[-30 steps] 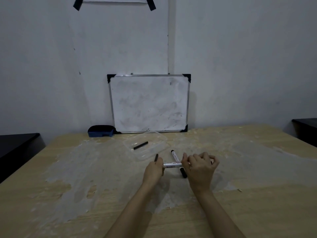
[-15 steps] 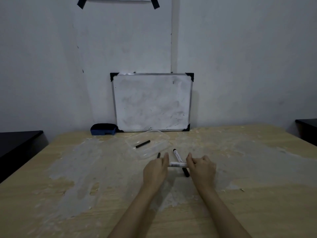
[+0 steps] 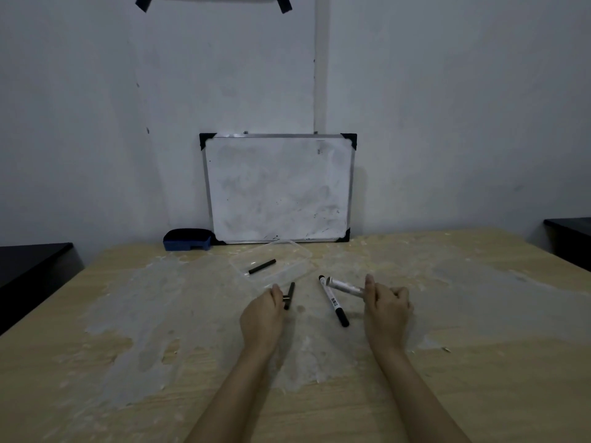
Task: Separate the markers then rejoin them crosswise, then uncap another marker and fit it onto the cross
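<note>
The right hand (image 3: 387, 306) has its fingers (image 3: 370, 284) curled round a white marker (image 3: 344, 285), whose uncapped end points away to the left. The left hand (image 3: 262, 314) pinches a black cap (image 3: 285, 298) at its fingertips, fingers closed on it. The hands are well apart. Just beyond the left fingers a dark pen (image 3: 290, 295) lies on the surface (image 3: 479, 346); between the hands lies a second marker (image 3: 334, 302). Farther off sits a clear tray (image 3: 297, 251) holding a black stick (image 3: 262, 266).
</note>
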